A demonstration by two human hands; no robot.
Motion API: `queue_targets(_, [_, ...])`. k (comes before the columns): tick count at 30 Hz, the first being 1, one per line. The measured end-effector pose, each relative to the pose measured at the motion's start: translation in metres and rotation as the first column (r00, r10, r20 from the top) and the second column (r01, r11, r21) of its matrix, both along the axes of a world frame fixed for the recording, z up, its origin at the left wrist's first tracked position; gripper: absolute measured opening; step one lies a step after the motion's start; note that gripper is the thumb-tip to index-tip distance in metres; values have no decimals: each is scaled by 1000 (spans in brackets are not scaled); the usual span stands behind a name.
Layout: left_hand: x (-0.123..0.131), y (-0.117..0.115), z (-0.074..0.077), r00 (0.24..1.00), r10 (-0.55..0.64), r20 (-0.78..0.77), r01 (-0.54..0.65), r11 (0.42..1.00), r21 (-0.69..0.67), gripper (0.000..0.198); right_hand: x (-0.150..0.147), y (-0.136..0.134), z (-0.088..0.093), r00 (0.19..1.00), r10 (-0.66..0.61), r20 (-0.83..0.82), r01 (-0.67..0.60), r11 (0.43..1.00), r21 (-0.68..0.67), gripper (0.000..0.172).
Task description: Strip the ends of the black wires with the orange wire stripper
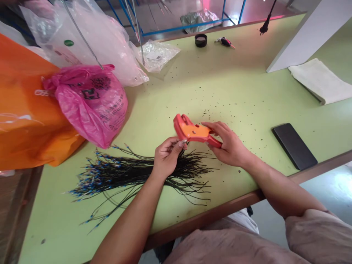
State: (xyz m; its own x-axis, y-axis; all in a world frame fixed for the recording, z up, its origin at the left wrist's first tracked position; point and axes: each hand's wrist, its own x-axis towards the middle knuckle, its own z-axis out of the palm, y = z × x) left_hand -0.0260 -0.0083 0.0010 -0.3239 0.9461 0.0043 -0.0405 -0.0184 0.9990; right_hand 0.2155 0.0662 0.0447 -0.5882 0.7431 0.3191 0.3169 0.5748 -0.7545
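On the near left of the green table (242,95), a bundle of black wires (132,172) is laid out sideways, its blue-tipped ends pointed left. Over the bundle's right half, the left hand (167,156) is closed, thumb and fingertips drawn together on a thin black wire (mostly hidden by the fingers) at the head of a red-and-orange hand tool (196,132). The tool's handles are gripped by the right hand (227,143), its fingers curled, and the tool is held above the table with its head turned left. Near the right edge, a black phone (294,146) is laid flat. Farther left, a pink bag (92,102) is set against an orange bag (30,110); dark specks are scattered across the middle. Farther right, a folded pale cloth (321,80) is placed; by the far edge, a round black object (200,40) is seen.
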Motion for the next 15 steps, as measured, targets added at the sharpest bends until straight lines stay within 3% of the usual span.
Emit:
queue_targets(3, [-4, 0, -9, 1000, 24, -11, -24, 1000, 20, 50, -6, -5, -10, 994, -63, 90, 45, 981, 191, 51])
queue_targets(6, [-6, 1, -17, 998, 57, 19, -58, 997, 49, 48, -10, -7, -18, 984, -123, 131, 80, 953, 291, 50])
queue_targets(15, [-3, 1, -10, 995, 40, 97, -44, 998, 46, 54, -13, -9, -19, 986, -108, 128, 49, 918, 393, 46])
